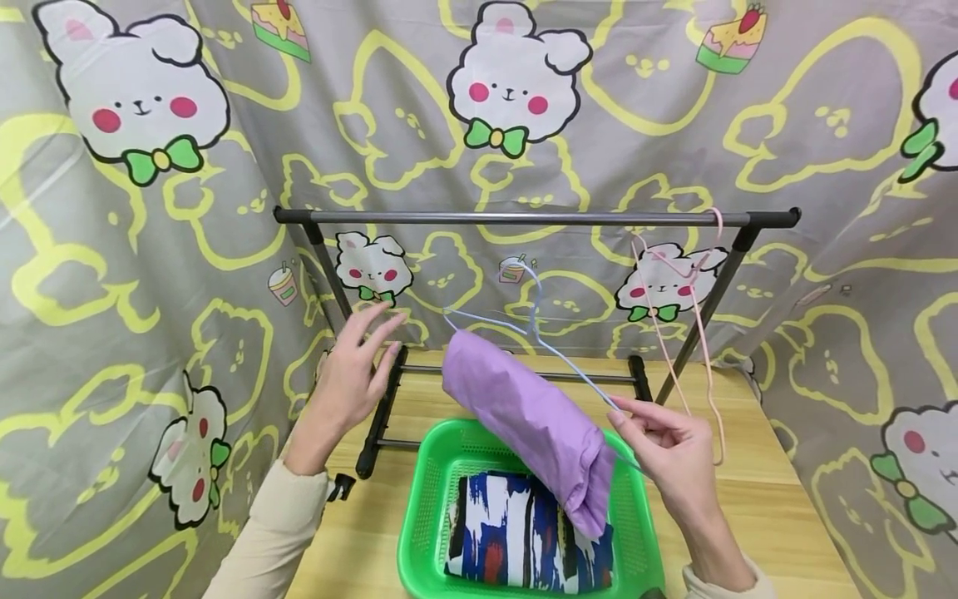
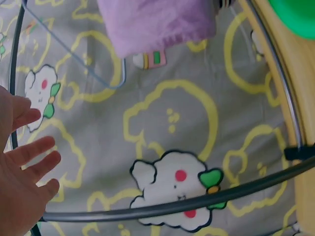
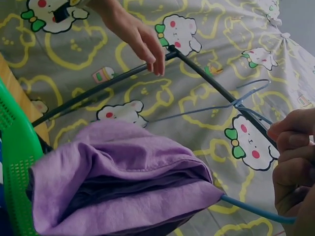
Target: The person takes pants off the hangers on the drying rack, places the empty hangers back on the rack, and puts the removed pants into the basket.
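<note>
A folded purple cloth garment [image 1: 527, 408] hangs over the lower bar of a pale blue clothes hanger [image 1: 572, 366], tilted down to the right above the basket. My right hand [image 1: 669, 449] pinches the hanger near its right end. In the right wrist view the purple garment [image 3: 123, 182] shows its open folds, with the hanger's bar coming out toward the hand. My left hand [image 1: 355, 374] is apart from the hanger, fingers spread and touching nothing. The left wrist view shows those fingers [image 2: 34, 152] beside the hanger's free end [image 2: 78, 61].
A green plastic basket [image 1: 419, 507] holds a folded blue, white and black patterned cloth [image 1: 497, 532]. Behind it stands a dark metal clothes rack [image 1: 464, 218]. A pink hanger [image 1: 711, 349] hangs from the rack's right side. A patterned curtain [image 1: 419, 100] surrounds the wooden table [image 1: 778, 516].
</note>
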A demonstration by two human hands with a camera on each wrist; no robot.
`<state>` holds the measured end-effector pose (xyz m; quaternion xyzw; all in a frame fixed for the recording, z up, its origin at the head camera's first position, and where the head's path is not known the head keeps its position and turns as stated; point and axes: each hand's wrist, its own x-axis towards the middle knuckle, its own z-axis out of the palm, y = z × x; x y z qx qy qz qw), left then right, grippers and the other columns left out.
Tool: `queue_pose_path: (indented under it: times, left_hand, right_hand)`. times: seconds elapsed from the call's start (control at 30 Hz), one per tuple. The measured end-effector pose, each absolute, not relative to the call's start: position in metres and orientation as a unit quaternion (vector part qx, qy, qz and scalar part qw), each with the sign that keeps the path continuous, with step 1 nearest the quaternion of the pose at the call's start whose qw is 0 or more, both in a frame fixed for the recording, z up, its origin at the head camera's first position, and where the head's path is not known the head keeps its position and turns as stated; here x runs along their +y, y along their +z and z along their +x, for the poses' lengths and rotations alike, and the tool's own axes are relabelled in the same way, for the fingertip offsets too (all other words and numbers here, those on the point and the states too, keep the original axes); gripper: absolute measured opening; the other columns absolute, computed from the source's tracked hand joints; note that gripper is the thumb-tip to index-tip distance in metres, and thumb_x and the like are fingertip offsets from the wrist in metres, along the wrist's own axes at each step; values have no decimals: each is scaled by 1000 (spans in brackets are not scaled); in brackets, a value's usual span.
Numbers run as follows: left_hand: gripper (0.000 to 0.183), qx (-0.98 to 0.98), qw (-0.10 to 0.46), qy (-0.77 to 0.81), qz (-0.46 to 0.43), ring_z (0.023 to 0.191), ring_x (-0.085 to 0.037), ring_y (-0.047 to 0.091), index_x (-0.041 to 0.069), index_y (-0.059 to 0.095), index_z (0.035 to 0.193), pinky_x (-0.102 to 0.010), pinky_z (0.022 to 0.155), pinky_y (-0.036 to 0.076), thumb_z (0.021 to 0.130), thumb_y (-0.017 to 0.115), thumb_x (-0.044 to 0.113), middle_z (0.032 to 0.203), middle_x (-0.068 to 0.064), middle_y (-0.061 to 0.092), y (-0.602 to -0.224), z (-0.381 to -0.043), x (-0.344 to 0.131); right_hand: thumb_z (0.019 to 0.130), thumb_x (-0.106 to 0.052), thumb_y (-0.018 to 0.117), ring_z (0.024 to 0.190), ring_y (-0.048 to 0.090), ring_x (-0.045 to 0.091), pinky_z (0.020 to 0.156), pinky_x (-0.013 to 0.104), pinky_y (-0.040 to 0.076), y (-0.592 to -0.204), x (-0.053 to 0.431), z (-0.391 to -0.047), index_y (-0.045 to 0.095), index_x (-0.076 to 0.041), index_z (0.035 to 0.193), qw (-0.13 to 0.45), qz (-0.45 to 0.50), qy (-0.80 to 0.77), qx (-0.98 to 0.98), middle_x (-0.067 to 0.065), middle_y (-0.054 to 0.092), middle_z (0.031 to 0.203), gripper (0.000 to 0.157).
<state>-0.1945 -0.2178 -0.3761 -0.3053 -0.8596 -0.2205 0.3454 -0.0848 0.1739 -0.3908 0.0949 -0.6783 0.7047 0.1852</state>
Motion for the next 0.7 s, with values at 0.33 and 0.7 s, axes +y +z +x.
queue_pose_path:
  times: [0.33, 0.7]
  left_hand:
    - [40, -839, 296, -290, -354, 125, -30, 45, 9, 57, 130, -38, 105, 35, 90, 62, 13, 139, -10, 47, -411, -161, -192]
    - [46, -843, 261, -265, -390, 128, -34, 42, 5, 56, 131, -46, 106, 34, 87, 66, 18, 141, -12, 44, -429, -152, -160]
  right_hand:
    - [79, 20, 61, 36, 45, 6, 29, 27, 28, -398, 192, -82, 65, 17, 99, 179, 184, 704, -662, 8, 64, 63, 21]
    - [78, 18, 65, 42, 53, 8, 32, 24, 33, -388, 196, -75, 67, 14, 98, 149, 181, 676, -699, 8, 65, 64, 20]
